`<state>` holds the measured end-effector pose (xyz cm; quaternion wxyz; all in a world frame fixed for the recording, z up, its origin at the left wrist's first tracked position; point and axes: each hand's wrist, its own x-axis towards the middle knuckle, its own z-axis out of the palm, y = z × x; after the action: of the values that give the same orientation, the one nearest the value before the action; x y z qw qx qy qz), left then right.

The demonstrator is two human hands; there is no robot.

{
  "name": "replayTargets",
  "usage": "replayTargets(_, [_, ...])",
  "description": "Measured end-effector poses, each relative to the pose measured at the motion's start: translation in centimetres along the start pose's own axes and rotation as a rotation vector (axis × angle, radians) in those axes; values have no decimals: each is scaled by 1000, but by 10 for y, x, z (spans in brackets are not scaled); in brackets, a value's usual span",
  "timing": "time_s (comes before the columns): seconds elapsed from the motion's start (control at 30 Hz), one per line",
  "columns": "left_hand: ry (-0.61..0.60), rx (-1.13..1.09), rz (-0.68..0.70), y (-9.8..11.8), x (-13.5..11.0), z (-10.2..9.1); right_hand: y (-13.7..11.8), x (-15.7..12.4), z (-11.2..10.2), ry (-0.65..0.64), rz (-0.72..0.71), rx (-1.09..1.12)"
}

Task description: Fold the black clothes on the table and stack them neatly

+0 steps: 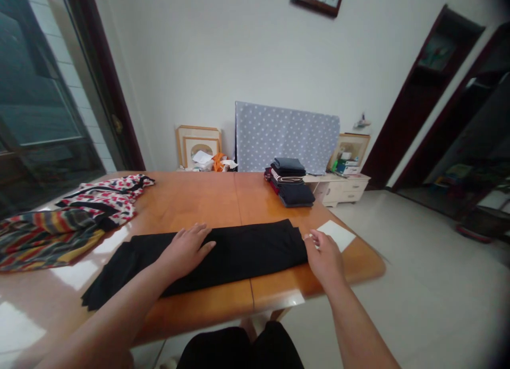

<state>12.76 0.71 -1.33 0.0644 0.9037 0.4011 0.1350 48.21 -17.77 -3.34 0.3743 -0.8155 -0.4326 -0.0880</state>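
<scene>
A pair of black trousers (247, 252), folded lengthwise into a long strip, lies across the wooden table in front of me. My left hand (189, 247) rests flat on the middle of the strip, fingers stretched out. At the strip's right end, my right hand (324, 252) has its fingers curled in at the edge of the cloth. The thumb side touches the fabric there, and part of the grip is hidden. Just behind the right hand a white sheet (337, 234) lies on the table.
The wooden table (191, 196) has a rounded right corner. A stack of folded clothes (289, 180) stands at its far edge. Patterned garments (91, 209) lie loosely on the left. Behind are a dotted cloth cover (287, 135), picture frames (179, 146) and a white cabinet (345, 191).
</scene>
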Motion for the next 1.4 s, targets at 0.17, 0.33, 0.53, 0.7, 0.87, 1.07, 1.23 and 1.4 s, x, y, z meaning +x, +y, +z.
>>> replayTargets(0.17, [-34, -444, 145, 80, 46, 19, 1, -4, -7, -237, 3, -200])
replayTargets(0.33, [-128, -667, 153, 141, 73, 43, -33, -23, -3, -215, -136, -218])
replayTargets(0.53, [5, -615, 21, 154, 81, 68, -44, -38, 0, -234, -320, 14])
replayTargets(0.7, [17, -540, 16, 150, 83, 81, -4, -8, -1, -128, -83, 124])
replayTargets(0.87, [24, -535, 20, 149, 84, 85, 11, 14, -7, -227, 48, -102])
replayTargets(1.07, [14, -513, 122, 152, 79, 76, -17, 11, -4, -357, -59, -196])
replayTargets(1.23, [25, -529, 118, 152, 78, 75, -14, 19, -4, -426, -31, -237])
replayTargets(1.4, [40, -636, 110, 151, 79, 74, 6, 21, -13, -333, 152, -319])
